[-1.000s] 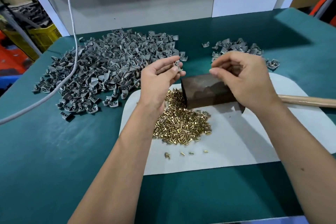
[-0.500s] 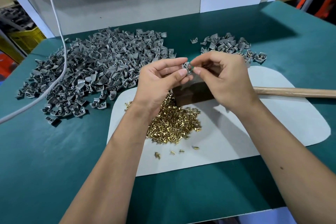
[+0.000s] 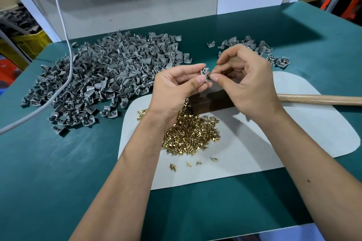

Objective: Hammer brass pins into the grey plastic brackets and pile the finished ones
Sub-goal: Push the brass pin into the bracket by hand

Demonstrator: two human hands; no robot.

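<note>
Bracket (image 3: 204,72) pinched in left hand (image 3: 176,88); right hand (image 3: 248,84) pinching brass pin (image 3: 210,76) at bracket.

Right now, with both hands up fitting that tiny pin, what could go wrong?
The small brass pin, pinched by the right hand, could slip and drop among the loose heap of brass pins. The grey plastic bracket in the left hand might tilt, seating the pin crooked before hammering.
</note>
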